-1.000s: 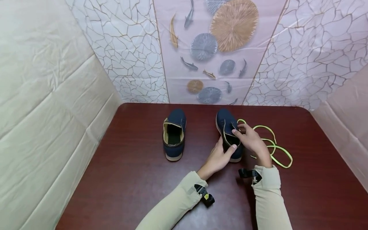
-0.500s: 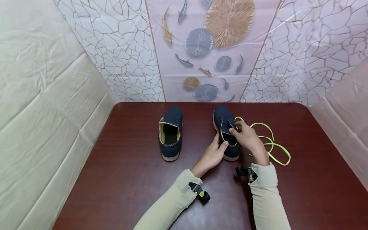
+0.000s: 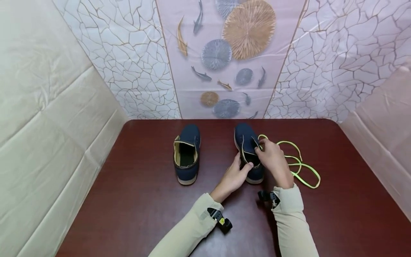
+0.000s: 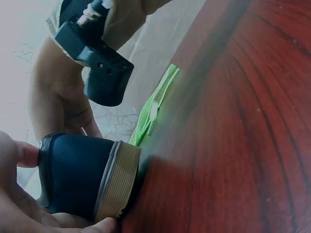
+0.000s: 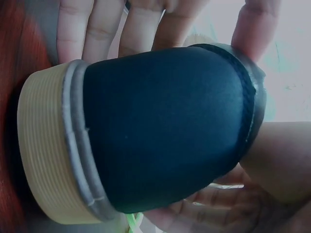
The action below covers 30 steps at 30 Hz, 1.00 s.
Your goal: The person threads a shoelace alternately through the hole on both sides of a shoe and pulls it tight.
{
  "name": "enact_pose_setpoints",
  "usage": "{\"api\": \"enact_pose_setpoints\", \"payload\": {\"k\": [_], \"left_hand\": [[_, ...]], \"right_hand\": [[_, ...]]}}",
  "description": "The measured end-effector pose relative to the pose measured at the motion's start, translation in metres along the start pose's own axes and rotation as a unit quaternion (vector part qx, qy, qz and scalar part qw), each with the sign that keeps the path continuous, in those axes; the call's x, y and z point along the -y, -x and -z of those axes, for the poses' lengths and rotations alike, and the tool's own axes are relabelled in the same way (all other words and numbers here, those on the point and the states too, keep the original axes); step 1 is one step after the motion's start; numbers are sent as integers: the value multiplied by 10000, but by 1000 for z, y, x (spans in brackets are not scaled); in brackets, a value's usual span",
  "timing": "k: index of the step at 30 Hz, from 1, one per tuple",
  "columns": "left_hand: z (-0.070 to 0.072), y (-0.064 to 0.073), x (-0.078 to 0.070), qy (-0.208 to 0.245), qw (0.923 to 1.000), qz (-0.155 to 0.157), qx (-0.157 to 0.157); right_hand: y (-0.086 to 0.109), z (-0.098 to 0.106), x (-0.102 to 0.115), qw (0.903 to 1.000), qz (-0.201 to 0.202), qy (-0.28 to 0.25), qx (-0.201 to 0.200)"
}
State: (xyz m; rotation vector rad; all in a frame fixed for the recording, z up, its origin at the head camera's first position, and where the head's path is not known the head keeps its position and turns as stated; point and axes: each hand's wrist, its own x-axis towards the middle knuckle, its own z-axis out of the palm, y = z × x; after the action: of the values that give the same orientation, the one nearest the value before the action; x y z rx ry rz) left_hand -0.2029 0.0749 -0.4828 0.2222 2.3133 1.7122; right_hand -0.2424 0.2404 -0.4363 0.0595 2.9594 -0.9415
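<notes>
A navy shoe (image 3: 245,137) with a tan sole stands on the table, toe pointing away. My left hand (image 3: 233,175) grips its left side near the heel, thumb over the collar of the opening. At the right eyelet flap, my right hand (image 3: 272,157) pinches with thumb at the inner edge and fingers outside. A neon green shoelace (image 3: 319,176) runs from beside that flap and lies in loops to the right. In the left wrist view the heel (image 4: 77,170) shows between fingers; the right wrist view has the heel (image 5: 165,126) up close. The fingertips at the flap are partly hidden.
The matching navy shoe (image 3: 187,174), with no lace visible, stands to the left, toe away. Both are on a dark red-brown wooden table (image 3: 135,200). Patterned cloth (image 3: 141,71) hangs behind the table's far edge, with pale cloth at the sides.
The whole scene shifts slightly left as the head view moves. Both hands keep their hold on the shoe; the right fingers shift a little at the flap.
</notes>
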Motion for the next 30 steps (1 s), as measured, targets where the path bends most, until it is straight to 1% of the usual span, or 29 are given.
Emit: {"api": "enact_pose_setpoints", "payload": {"k": [2, 5, 10, 14, 18, 22, 24, 27, 30], "left_hand": [[-1, 1, 1, 103, 9999, 42, 6], [1, 0, 1, 349, 9994, -43, 45], [10, -6, -1, 726, 9973, -102, 101], [20, -9, -3, 652, 9979, -12, 45], [35, -12, -8, 630, 9979, 114, 81], [49, -14, -9, 631, 9978, 87, 163], [55, -14, -7, 637, 9976, 42, 284], [63, -12, -3, 712, 9960, -49, 538], [73, -12, -3, 755, 9946, -156, 689]], "right_hand": [[3, -1, -1, 9997, 115, 51, -213], [4, 0, -1, 9987, 282, 107, -422], [3, 3, 3, 9985, 394, 71, -382], [4, 4, 8, 9991, 351, -9, -238], [7, 8, 20, 9997, 213, -139, 7], [12, 10, 33, 9990, 80, -279, 333], [16, 10, 38, 9984, 91, -233, 515], [23, 10, 45, 9952, 76, -264, 935], [26, 10, 52, 9912, 51, -303, 1290]]}}
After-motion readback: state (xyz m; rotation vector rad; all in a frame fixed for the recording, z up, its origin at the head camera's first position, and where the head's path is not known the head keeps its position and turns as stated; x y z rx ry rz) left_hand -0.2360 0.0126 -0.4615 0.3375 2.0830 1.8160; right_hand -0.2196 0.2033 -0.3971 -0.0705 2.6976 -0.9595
